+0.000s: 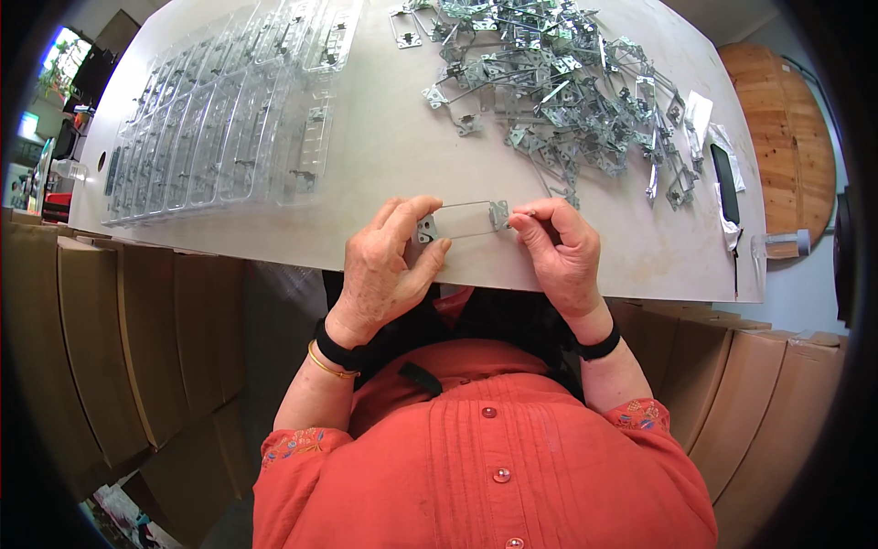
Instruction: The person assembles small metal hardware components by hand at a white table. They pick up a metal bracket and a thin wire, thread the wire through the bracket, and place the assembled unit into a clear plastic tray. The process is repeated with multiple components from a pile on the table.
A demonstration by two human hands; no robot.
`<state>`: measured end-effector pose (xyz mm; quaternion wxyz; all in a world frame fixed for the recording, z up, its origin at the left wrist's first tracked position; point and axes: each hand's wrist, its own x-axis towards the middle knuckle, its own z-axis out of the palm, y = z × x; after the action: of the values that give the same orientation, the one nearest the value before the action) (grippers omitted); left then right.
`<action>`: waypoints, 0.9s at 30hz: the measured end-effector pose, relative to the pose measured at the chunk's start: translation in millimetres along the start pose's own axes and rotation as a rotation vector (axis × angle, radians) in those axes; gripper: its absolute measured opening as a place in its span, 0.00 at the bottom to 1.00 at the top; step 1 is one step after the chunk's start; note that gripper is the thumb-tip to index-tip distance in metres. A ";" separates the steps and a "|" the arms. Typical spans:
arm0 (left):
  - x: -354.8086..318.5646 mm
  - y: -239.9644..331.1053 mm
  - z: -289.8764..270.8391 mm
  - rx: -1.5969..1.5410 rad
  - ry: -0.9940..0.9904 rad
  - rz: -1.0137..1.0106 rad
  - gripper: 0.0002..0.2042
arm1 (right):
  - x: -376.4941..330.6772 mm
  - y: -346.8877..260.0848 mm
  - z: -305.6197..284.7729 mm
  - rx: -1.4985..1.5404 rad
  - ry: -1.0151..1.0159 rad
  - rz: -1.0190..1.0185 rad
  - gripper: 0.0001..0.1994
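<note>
Mid-frame, my left hand point(389, 265) pinched one silvery metal wire-and-plate bracket point(499, 215), my right hand point(562, 252) had thumb and finger pressed together near its right end, and one tangled heap of silvery metal brackets point(585, 110) lay upper right.

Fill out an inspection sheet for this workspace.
Surface: white table.
Job's things: two-rod metal bracket; heap of metal parts; clear plastic trays holding metal pieces.
Clutter: dark slab-shaped object and white wrappers at the table's right.
Hands: left hand grips the bracket's left end; right hand pinched by its right end, contents unclear.
Cables: nothing clearly seen.
Surroundings: cardboard boxes on both sides; round wooden panel at right.
</note>
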<state>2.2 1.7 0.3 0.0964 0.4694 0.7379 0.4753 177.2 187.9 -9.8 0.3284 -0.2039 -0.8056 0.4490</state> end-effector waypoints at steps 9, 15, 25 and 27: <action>-0.6 1.1 -0.8 -0.031 -0.019 -0.011 0.24 | 2.1 -0.1 0.0 0.108 0.037 -0.017 0.05; 3.9 9.1 -4.3 -0.051 -0.041 -0.033 0.26 | 0.4 2.3 0.9 0.050 -0.047 -0.002 0.05; -1.7 11.3 9.5 -0.049 0.166 -0.136 0.23 | 2.3 -5.2 -2.6 -0.029 -0.108 -0.102 0.05; -3.2 12.2 13.9 0.002 0.255 -0.215 0.19 | 1.9 -5.7 -2.7 -0.029 -0.118 -0.107 0.05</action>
<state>19.4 8.9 1.6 0.0519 0.3236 0.7905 0.5174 177.7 187.7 -3.3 0.3011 -0.1386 -0.8396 0.4303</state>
